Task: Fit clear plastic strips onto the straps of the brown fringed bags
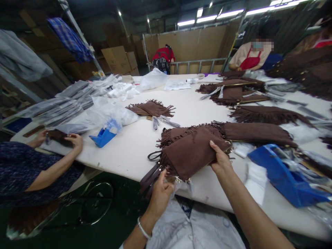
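A brown fringed bag point(190, 152) is held tilted over the near edge of the white table. My right hand point(220, 157) grips its right end, thumb on top and fingers underneath. At the lower left corner, my left hand point(161, 192) pinches the bag near its metal hardware and dark strap point(150, 178); what exactly sits between the fingertips is partly hidden. Behind the held bag lies another brown fringed bag point(256, 133), with a gold zip along its edge.
Blue tape dispensers stand left point(103, 136) and right point(282, 176). More fringed bags point(153, 108) lie on the table point(121, 155). Plastic-wrapped packs point(70, 100) are piled at left. A co-worker's hands point(75, 141) hold a brown item at left; other people stand behind the table.
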